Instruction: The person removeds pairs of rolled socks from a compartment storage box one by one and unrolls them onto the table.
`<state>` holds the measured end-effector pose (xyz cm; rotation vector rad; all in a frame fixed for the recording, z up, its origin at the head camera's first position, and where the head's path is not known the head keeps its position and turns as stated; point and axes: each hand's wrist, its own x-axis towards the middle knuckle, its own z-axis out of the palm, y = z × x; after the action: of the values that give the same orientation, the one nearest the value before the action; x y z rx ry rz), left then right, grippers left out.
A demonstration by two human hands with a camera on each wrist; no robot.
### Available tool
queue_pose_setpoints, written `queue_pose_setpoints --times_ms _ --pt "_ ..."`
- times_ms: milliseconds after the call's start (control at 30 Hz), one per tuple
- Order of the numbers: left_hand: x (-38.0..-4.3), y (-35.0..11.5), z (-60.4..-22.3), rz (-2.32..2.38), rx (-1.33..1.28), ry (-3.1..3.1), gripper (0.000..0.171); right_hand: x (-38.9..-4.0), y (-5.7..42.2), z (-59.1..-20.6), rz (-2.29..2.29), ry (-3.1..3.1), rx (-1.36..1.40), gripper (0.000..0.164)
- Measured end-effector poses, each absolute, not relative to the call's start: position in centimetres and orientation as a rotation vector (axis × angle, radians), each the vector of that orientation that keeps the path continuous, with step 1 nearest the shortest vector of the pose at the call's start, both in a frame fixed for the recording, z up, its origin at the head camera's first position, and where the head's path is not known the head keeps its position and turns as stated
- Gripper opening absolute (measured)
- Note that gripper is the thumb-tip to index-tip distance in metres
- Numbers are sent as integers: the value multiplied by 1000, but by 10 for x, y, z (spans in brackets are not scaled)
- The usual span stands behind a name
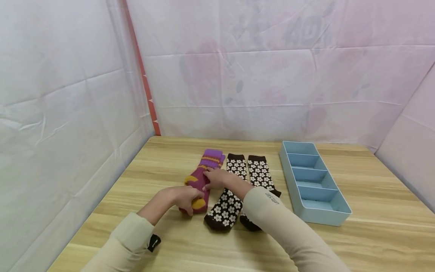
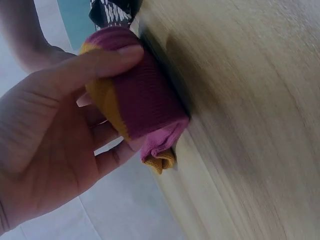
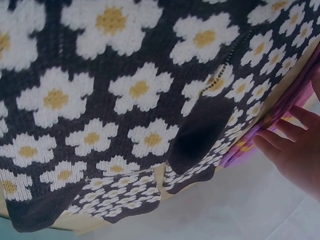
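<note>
A pair of purple and maroon knit socks (image 1: 213,159) with mustard patches lies on the table, left of centre. At its near, toe end my left hand (image 1: 185,197) grips the fabric; in the left wrist view the thumb presses on the maroon and mustard sock (image 2: 150,95) and the fingers are behind it. My right hand (image 1: 216,178) rests at the middle of the same pair, fingers extended on it. In the right wrist view that hand (image 3: 300,150) touches the purple sock edge. Right beside are black socks (image 1: 225,211) with white flowers, partly under the right forearm.
A second flowered sock (image 1: 259,173) lies to the right of the first. Farther right stands a light blue box (image 1: 295,189) divided into several compartments. The wooden table (image 1: 380,211) is bordered by white cloth walls (image 1: 81,113) at the left, back and right.
</note>
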<state>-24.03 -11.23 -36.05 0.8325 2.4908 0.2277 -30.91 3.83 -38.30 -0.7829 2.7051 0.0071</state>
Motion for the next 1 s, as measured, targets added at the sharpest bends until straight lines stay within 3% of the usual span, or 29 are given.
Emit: queue_pose_setpoints --times_ms 133,767,1000 --pt "-238 -115 -360 274 822 2452 27 -311 37 -384 -17 2717 -767 71" --pt "-219 -114 -356 121 655 2450 35 -313 29 -395 -54 2745 -804 71" --pt "-215 -116 -353 23 569 2471 30 -314 20 -397 -120 2757 -819 72"
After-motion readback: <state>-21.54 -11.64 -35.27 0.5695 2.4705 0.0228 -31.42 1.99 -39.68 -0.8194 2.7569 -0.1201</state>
